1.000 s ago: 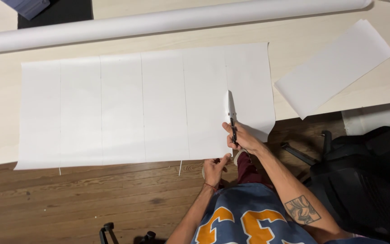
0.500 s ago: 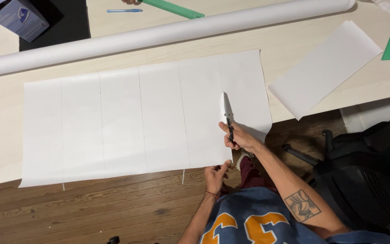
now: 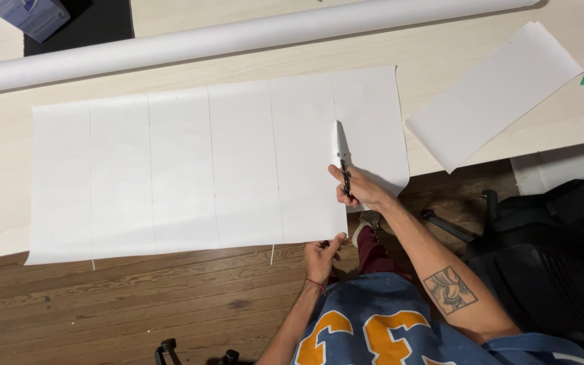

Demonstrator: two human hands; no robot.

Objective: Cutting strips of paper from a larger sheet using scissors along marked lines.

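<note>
Large white paper sheet (image 3: 190, 169) lies flat on the bench (image 3: 441, 54), ruled into vertical strips. Right hand (image 3: 359, 189), grip clenched on scissors (image 3: 343, 159), blades pointing to 12 o'clock along the rightmost line. Left hand (image 3: 320, 255), at 6 o'clock, pinches the sheet's near edge. Paper roll (image 3: 238, 37) at 12 o'clock.

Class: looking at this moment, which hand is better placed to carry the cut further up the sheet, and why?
The right hand: it holds the scissors in the cut line. The left hand only pinches the large sheet's near edge.
</note>
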